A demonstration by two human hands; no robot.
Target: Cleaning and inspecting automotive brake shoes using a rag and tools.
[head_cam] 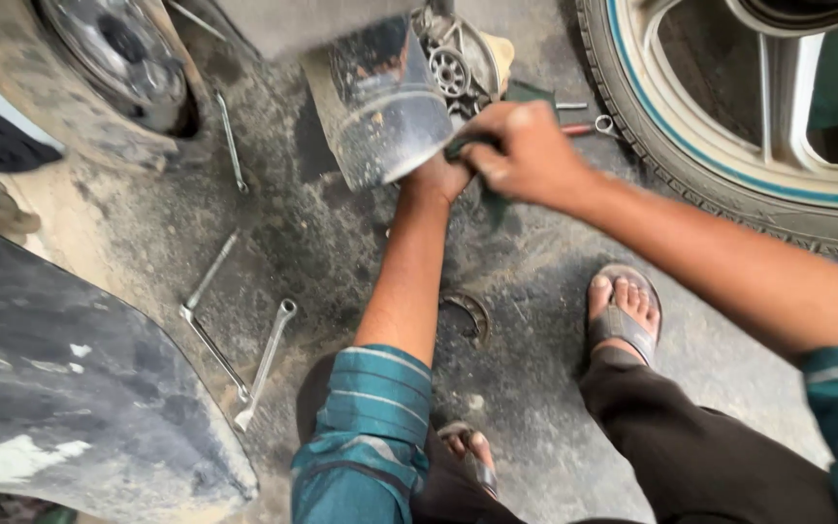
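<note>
Near: sandalled feet, dusty concrete floor [555, 408]. Spanners [266, 361] lying loose at left, well apart from hands; round ring part [467, 318] on floor between the legs.

Mid: left hand [438, 178] under lower edge of metal cover [387, 102], supporting it; finger spread hidden, cannot tell. Right hand [526, 150] closed round a dark green rag [493, 199], pressed just beside left hand at cover edge. Pic blurred here.

Cover: tilted, shiny, dust-filmed, off the floor. Likely stiff sheet metal, moderate wt, slippery when greasy, edges poss. sharp. Best grip: lower rim, both sides, rag between palm & metal.

Far: hub assy [453, 63] behind cover; tyre w/ alloy wheel [720, 146] at right.
</note>
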